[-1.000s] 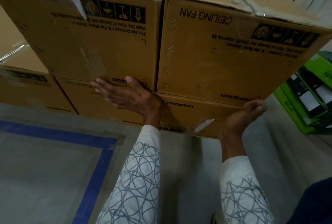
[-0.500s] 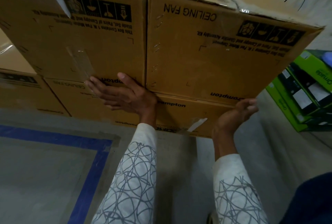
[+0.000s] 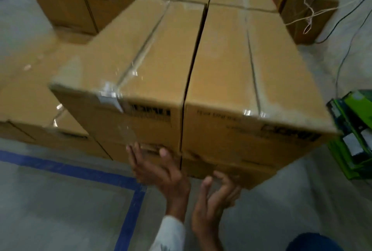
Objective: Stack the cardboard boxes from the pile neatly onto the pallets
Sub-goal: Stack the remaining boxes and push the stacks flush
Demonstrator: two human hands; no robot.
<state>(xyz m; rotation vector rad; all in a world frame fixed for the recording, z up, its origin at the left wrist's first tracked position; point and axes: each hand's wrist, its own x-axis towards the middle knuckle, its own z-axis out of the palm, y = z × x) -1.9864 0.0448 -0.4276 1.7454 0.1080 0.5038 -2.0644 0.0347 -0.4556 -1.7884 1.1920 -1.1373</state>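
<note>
Two taped brown cardboard boxes sit side by side on top of the stack, the left box [image 3: 141, 65] and the right box [image 3: 251, 73], with more boxes beneath them. My left hand [image 3: 159, 168] lies flat with spread fingers against the front of the stack, at the bottom edge of the left box. My right hand [image 3: 217, 196] is just in front of the lower box under the right box, palm turned up, fingers relaxed, holding nothing. The frame is blurred.
Lower cardboard boxes [image 3: 30, 98] spread to the left and more [image 3: 66, 3] stand behind. Green boxes [image 3: 356, 136] lie on the floor at right. Loose cables [image 3: 314, 11] trail at the back right. Blue tape [image 3: 68, 170] marks the grey floor.
The view has risen and now looks down on the box tops. My right hand has come away from under the right box's corner and moved left, nearer my left hand.
</note>
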